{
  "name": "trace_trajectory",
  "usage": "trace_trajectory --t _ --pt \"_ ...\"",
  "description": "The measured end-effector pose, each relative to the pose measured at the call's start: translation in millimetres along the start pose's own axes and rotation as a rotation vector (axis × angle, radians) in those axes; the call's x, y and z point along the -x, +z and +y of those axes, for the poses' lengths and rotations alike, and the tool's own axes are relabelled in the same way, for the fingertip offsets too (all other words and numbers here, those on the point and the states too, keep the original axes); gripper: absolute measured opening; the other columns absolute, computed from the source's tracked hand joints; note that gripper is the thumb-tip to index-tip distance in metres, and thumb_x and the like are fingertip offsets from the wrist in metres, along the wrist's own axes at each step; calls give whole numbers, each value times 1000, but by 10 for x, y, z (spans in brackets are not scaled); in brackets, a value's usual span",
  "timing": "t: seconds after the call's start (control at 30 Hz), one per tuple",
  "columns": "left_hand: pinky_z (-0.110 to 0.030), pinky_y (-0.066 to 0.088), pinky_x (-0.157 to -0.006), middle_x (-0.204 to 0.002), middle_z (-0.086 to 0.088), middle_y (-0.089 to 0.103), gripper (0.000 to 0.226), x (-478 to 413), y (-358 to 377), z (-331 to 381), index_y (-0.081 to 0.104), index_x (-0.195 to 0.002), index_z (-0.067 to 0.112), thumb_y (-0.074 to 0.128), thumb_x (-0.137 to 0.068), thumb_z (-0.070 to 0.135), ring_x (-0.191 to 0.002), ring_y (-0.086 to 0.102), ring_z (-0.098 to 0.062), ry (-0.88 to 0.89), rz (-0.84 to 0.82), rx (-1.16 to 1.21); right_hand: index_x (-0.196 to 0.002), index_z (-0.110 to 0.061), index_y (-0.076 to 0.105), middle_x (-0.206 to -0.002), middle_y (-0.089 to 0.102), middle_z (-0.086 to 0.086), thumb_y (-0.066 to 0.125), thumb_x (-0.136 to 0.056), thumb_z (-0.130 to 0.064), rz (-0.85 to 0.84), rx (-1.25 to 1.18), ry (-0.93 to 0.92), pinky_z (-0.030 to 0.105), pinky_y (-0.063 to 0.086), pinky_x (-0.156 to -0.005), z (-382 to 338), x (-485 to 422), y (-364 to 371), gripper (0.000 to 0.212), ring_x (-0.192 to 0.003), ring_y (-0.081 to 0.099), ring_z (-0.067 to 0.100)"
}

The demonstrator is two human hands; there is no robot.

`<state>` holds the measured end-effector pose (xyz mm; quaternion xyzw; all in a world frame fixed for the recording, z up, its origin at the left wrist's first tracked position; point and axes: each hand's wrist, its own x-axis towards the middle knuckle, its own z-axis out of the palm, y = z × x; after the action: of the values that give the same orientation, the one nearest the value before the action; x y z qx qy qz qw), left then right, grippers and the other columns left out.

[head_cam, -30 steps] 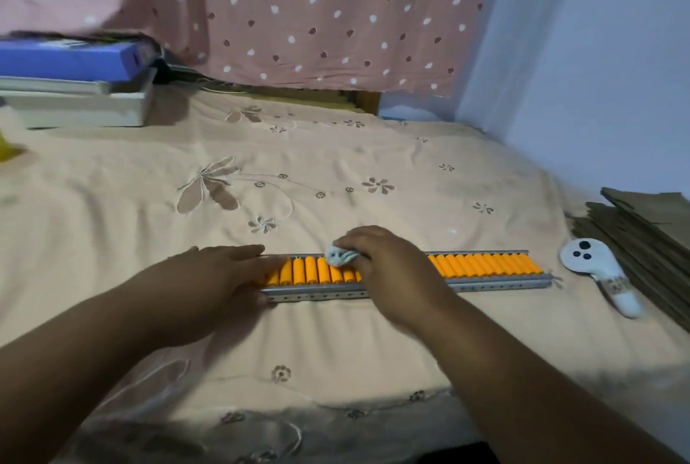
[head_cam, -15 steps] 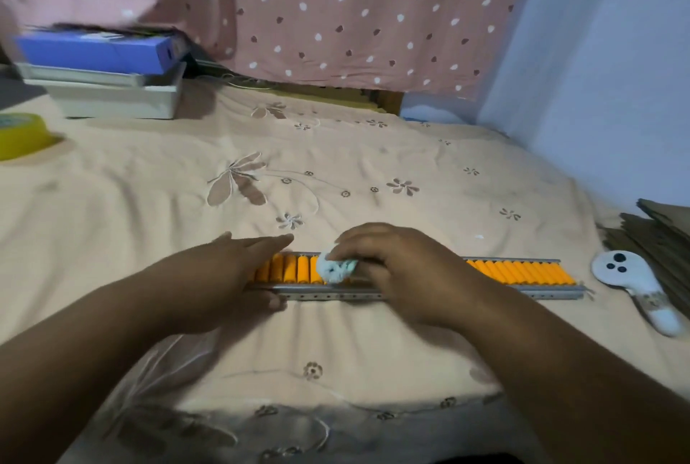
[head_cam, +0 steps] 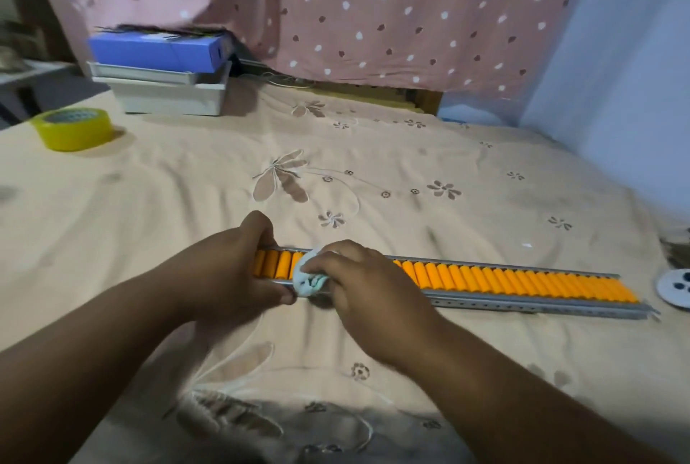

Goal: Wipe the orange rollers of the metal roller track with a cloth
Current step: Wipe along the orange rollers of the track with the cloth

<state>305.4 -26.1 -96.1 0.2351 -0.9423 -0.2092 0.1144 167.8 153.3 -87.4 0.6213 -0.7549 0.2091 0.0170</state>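
Pressing a balled-up pale cloth (head_cam: 309, 279) against the orange rollers (head_cam: 522, 282), the right hand (head_cam: 358, 284) is closing its fingers around the wad near the left end of the metal roller track (head_cam: 522, 305). The left hand (head_cam: 239, 273) is sitting just beside it, wrapping thumb and fingers over that end of the track and pinning it to the bed (head_cam: 373, 172). Only a few rollers are showing between the two hands; the long run stretching away to the right of the right hand is lying bare and unobstructed. Whether that stretch is already clean I cannot tell, since the rollers are looking equally bright all along. Judging by where the cloth is sitting, the wipe is working the last few rollers at one end, with either most of the track finished or most of it waiting. Farther out beyond the left hand, a yellow tape roll (head_cam: 72, 127) is resting on the sheet, and a white remote-like device (head_cam: 675, 288) is lying past the track's far end.
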Motion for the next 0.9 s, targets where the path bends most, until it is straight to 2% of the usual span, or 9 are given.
trace_trajectory --t 0.07,0.13,0.23,0.33,0.43,0.53,0.6,0.8,0.9 --pt "-40 55 -73 -97 11 65 69 4 3 -67 36 -102 35 82 -57 61 -82 63 -11 0 -9 59 -118 -36 65 -122 60 -14 57 -93 -14 -137 -144 16 31 46 -94 64 -31 -203 34 -110 57 8" --pt "-39 55 -76 -104 12 66 69 18 -20 -141 36 -104 38 81 -57 61 -87 65 -10 -1 -25 106 -114 -36 67 -118 62 -17 56 -96 -13 -183 -333 73 19 44 -95 102 -87 -381 31 -110 57 -1" --pt "-28 52 -78 -110 15 64 72 63 -61 -256 37 -113 34 85 -62 51 -91 64 -2 4 -32 149 -111 -35 68 -117 62 -19 56 -97 -10 11 -442 121 10 40 -92 103 -266 -380 32 -111 55 -5" --pt "-23 49 -86 -119 17 60 86 97 -49 -322 32 -124 31 88 -62 49 -101 62 1 15 -21 223 -114 -31 70 -119 60 -16 56 -95 -11 70 -329 130 16 41 -94 -23 -525 -115 30 -110 55 0" --pt "-16 48 -80 -111 16 66 89 99 1 -360 31 -123 29 93 -60 40 -93 66 1 18 8 306 -113 -28 71 -120 61 -10 60 -88 -7 47 -269 50 30 47 -94 -252 -651 193 34 -108 58 9" --pt "-25 51 -74 -97 11 70 86 91 29 -399 33 -118 27 94 -58 38 -82 68 -7 38 36 337 -116 -30 65 -120 61 -5 71 -75 -5 30 -75 -13 36 49 -87 -447 -565 385 48 -105 60 22" --pt "-34 54 -73 -93 8 71 85 82 28 -406 34 -114 25 94 -56 42 -78 67 -13 47 39 322 -116 -32 65 -121 62 -6 72 -78 -9 27 -35 -35 35 49 -86 -465 -505 369 45 -105 59 22" --pt "-36 54 -86 -110 23 68 82 106 15 -371 37 -120 36 90 -58 49 -95 68 -2 36 45 243 -116 -38 67 -122 61 -17 55 -97 -20 -237 -308 -64 29 48 -95 -328 -132 -98 28 -111 57 3" --pt "-29 54 -86 -118 34 60 85 128 -20 -312 39 -128 43 83 -57 63 -97 65 8 17 23 158 -117 -36 69 -120 60 -23 56 -98 -14 -125 -522 50 14 43 -95 -81 389 -287 32 -113 55 -5"
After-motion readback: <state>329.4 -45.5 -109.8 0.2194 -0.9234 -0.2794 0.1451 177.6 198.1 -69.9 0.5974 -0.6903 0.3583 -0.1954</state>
